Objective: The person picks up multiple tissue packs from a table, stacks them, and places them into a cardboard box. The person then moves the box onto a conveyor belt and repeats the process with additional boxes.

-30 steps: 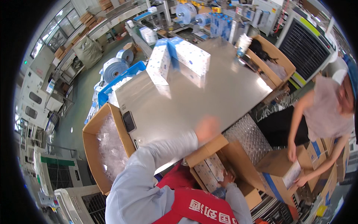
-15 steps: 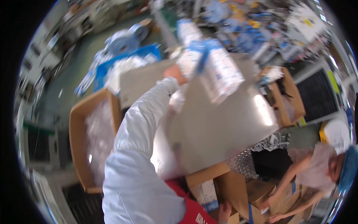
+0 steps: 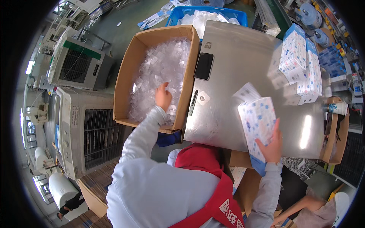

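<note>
My left hand (image 3: 163, 96) reaches into an open cardboard box (image 3: 128, 72) full of small clear plastic pieces (image 3: 159, 64); its fingers are curled among them, and whether they grip one cannot be told. My right hand (image 3: 270, 146) holds a white-and-blue patterned carton (image 3: 256, 121) with its top flap up, tilted over the near edge of the shiny metal table (image 3: 235, 72).
A dark phone (image 3: 204, 65) lies at the table's left edge. A stack of matching patterned cartons (image 3: 300, 62) stands at the right. A blue crate (image 3: 213, 13) sits beyond the table. White cooling units (image 3: 81, 121) stand left. Another person (image 3: 323, 209) is lower right beside cardboard boxes (image 3: 336, 129).
The view swung left and down. My left arm left the table's far side and went into the box of clear pieces. My right hand now holds a patterned carton.
</note>
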Demonstrator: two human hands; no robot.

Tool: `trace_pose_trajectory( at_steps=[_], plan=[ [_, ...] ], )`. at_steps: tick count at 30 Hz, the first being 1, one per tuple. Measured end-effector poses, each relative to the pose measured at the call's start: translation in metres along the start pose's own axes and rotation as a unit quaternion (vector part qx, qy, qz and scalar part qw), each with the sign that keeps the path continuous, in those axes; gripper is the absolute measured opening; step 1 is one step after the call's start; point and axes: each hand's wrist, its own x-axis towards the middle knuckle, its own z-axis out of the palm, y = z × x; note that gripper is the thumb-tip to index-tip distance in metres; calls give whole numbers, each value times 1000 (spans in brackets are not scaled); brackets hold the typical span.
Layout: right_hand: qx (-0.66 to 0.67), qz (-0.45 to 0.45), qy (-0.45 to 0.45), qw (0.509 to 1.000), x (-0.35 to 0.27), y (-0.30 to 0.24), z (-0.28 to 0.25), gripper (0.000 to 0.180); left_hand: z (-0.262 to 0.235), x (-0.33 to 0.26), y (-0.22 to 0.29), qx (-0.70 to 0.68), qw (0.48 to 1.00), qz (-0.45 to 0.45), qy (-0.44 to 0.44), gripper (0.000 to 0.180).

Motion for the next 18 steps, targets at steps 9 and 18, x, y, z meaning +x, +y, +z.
trace_pose_trajectory(
  at_steps=[9, 18],
  plan=[
    [233, 98, 319, 913, -200, 24, -42, 102, 52, 25, -87, 346, 897, -74, -264, 23],
    [302, 259, 435, 808, -415, 177, 218, 58, 3, 39, -43, -35, 997, 46, 56, 27]
  ],
)
